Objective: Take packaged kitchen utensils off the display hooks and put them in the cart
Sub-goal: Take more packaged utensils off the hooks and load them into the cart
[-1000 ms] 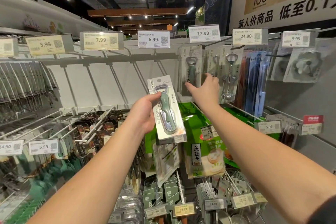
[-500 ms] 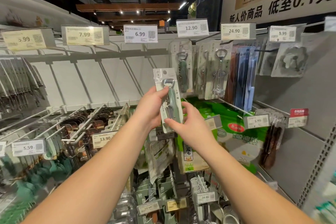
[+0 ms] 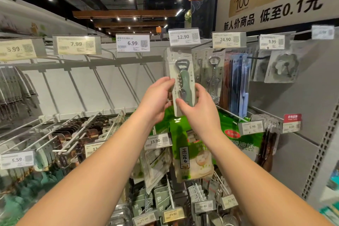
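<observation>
Both hands hold one packaged bottle opener (image 3: 181,80) upright in front of the top row of display hooks, under the 12.90 price tag (image 3: 184,36). The left hand (image 3: 157,95) grips its left edge, fingertips hidden behind the card; the right hand (image 3: 199,104) pinches its lower right corner. Packaged corkscrews (image 3: 212,77) hang just behind, partly covered. The cart is out of view.

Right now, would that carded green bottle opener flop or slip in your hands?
Probably stiff: the packaged bottle opener stands upright and flat between the left hand and right hand. Its glossy plastic front may be slick, so a grip on both edges seems wise. The metal tool likely makes it heavy for its size.
</observation>
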`<action>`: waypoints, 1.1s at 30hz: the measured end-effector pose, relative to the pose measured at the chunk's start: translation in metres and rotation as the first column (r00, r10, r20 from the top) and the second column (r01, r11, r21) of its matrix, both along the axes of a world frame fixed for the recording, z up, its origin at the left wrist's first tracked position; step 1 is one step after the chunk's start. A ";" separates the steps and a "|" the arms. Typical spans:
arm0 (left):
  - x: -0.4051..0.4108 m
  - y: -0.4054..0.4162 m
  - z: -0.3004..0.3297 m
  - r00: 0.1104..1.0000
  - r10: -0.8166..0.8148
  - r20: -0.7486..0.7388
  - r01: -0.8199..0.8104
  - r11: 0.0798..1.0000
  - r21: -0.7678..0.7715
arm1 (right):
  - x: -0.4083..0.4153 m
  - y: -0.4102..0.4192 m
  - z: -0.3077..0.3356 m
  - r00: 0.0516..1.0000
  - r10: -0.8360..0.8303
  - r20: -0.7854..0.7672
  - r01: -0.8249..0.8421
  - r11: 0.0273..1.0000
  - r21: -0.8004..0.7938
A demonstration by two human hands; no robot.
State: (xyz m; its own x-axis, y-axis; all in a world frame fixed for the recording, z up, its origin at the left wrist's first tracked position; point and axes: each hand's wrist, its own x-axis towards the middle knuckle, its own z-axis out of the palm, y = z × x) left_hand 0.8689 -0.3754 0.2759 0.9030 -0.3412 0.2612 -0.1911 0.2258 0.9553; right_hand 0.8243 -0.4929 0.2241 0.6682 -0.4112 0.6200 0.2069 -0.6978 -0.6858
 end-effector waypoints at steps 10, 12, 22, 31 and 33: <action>0.012 -0.008 0.013 0.996 0.084 0.016 -0.083 0.996 -0.013 | 0.020 -0.009 0.018 1.000 -0.028 0.007 0.028 1.000 -0.006; 0.014 -0.008 0.012 0.996 0.082 0.026 -0.082 0.997 -0.009 | 0.023 -0.010 0.017 0.999 -0.030 0.013 0.030 0.999 -0.015; 0.033 -0.008 -0.001 0.993 0.121 0.013 -0.121 0.992 0.031 | 0.031 -0.010 0.011 0.999 -0.018 -0.044 0.016 0.998 -0.053; 0.051 -0.012 -0.001 0.984 0.176 0.003 -0.176 0.980 0.092 | 0.057 -0.013 0.016 0.994 -0.066 -0.088 0.061 0.996 -0.065; 0.057 -0.014 -0.001 0.981 0.193 0.009 -0.193 0.975 0.110 | 0.065 -0.013 0.016 0.992 -0.083 -0.100 0.076 0.995 -0.069</action>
State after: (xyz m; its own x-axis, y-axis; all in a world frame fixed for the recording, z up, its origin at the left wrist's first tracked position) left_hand 0.9255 -0.3898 0.2753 0.9551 -0.1866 0.2301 -0.2190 0.0784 0.9726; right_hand 0.8889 -0.5060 0.2406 0.6966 -0.4268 0.5767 0.0798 -0.7527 -0.6535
